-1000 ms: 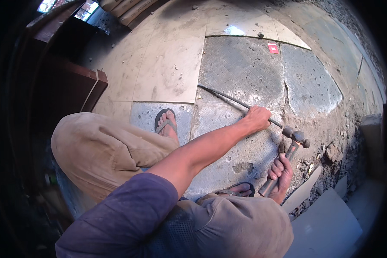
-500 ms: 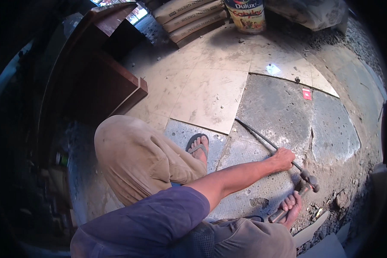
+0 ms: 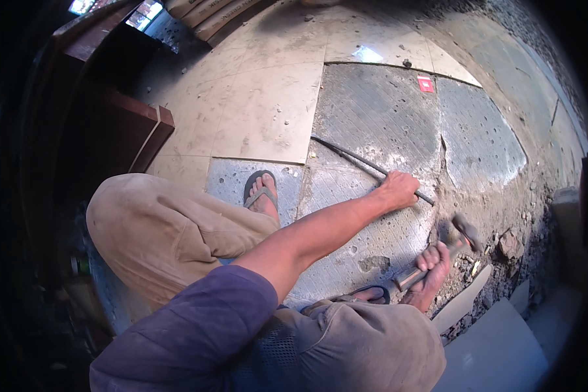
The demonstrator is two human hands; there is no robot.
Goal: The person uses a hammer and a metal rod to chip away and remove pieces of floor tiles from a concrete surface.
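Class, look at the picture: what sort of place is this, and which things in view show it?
Probably a building or renovation site: cream floor tiles stop at a pitted grey floor, rubble lies toward the right edge, and the right hand holds a hammer.

A long dark metal rod [image 3: 356, 158] slants over the grey concrete surface [image 3: 379, 101], its far end at the right edge of a square beige tile [image 3: 268, 117]. A flat red packet [image 3: 426, 83] lies near the surface's far edge; a metal-headed hammer [image 3: 459, 246], blurred, seems above its right edge.
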